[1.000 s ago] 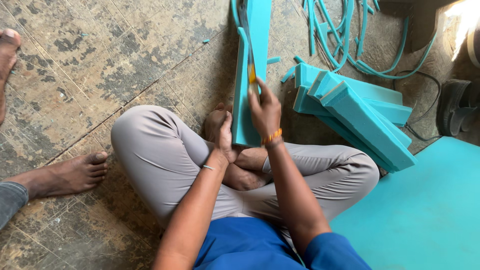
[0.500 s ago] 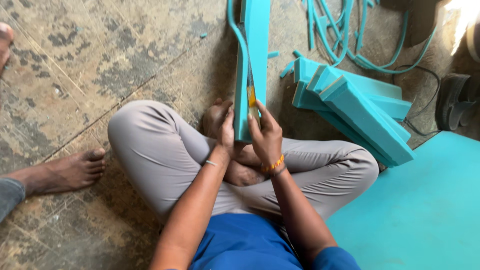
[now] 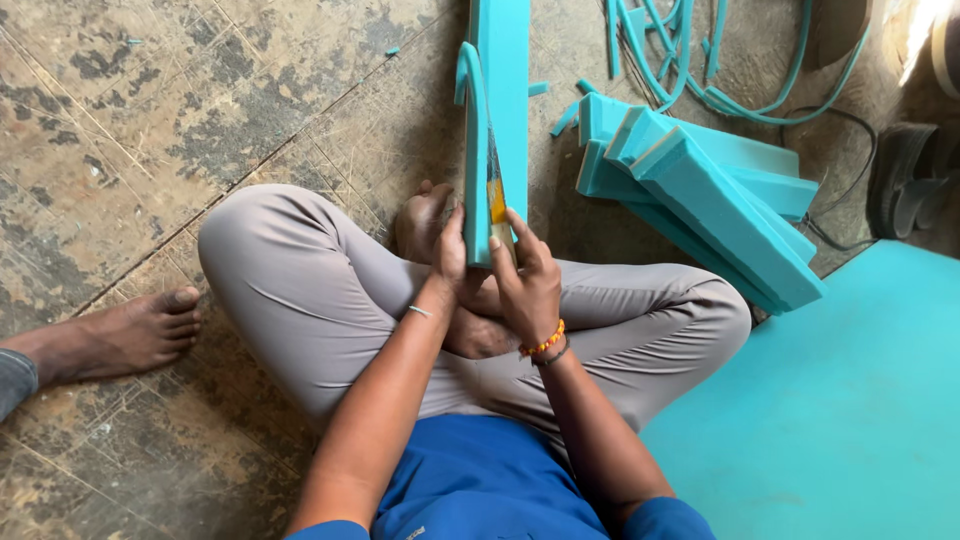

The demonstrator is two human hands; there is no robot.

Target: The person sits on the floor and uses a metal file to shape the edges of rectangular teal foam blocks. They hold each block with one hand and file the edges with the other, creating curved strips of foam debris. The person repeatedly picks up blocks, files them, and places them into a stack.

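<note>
**A:** What lies around you, from the largest thing down?

**B:** At the near right spreads a teal foam sheet, flat on the floor. Farther right, a stack of teal foam blocks leans in a heap. Beyond it, far right, lie thin foam offcut strips, tangled. The cracked concrete floor fills the left, and another person's bare foot rests there, apart from you.

**A:** And the piece in hand?

**B:** The long foam strip runs away from you at centre, its near end over your crossed legs. Your left hand clasps its left face, fingers wrapped against the foam. Your right hand is clenched on a yellow-handled blade, which sits in a slit that parts a thin sliver from the strip's left edge.

**A:** How does it handle?

**B:** Judge it light, soft and springy: it compresses under a pinch and flexes along its length, so it is not fragile but tears easily at the cut. Hold it close to the blade, flat-palmed on the broad face, rather than at the floppy far end.
</note>
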